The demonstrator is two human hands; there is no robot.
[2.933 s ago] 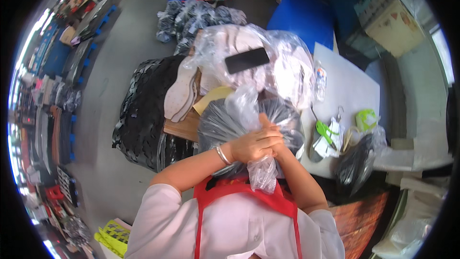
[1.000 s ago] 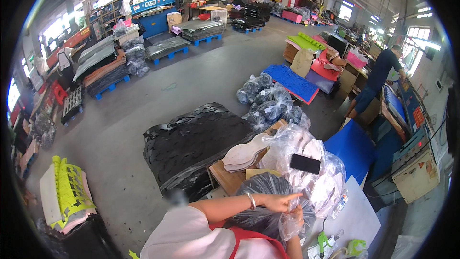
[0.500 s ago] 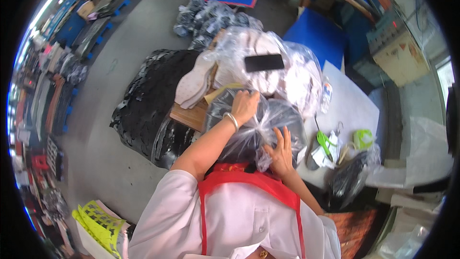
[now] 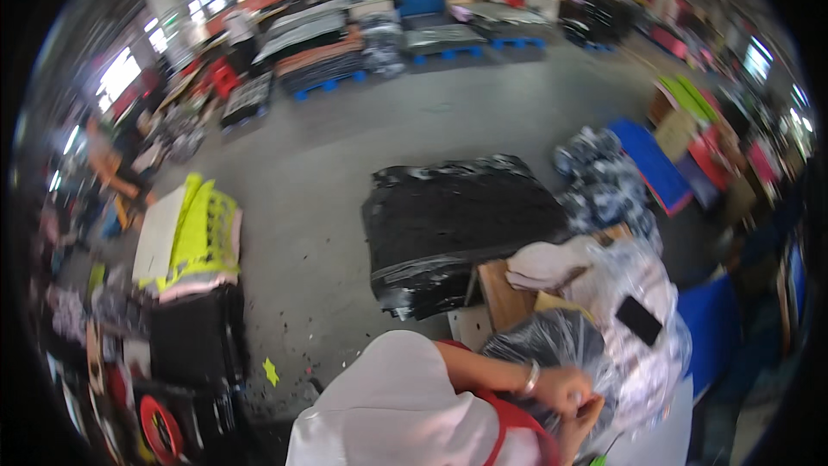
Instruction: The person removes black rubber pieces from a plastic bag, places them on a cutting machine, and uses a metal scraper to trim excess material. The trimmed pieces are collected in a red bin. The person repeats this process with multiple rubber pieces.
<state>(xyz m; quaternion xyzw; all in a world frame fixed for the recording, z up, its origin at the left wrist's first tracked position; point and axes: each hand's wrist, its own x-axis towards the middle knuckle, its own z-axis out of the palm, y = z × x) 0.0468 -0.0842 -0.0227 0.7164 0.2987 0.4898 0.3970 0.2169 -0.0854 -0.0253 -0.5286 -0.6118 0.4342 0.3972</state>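
Note:
A clear plastic bag with dark contents (image 4: 545, 338) lies in front of me at the table's edge. My left hand (image 4: 561, 388), with a bangle at the wrist, is closed over the bag's gathered top. Close against it is my right hand (image 4: 583, 423), its fingers bent in and pinched at the same spot. Motion blur and the fingers themselves hide the exact grip. Beyond the bag, a black phone (image 4: 639, 320) rests on clear bags of pale cut pieces (image 4: 651, 371). A stack of pale shaped pieces (image 4: 548, 263) lies beside them.
A big black stack (image 4: 457, 220) stands on the floor beyond the table. Bagged bundles (image 4: 604, 177) and a blue sheet (image 4: 649, 164) are farther right. To the left are yellow-green cut sheets (image 4: 203, 233) and a red round container (image 4: 161, 427). Loaded pallets (image 4: 323, 56) line the back.
My view has swung left, bringing more of the floor into sight. My hands, which were apart on the bag, have come together at its gathered top.

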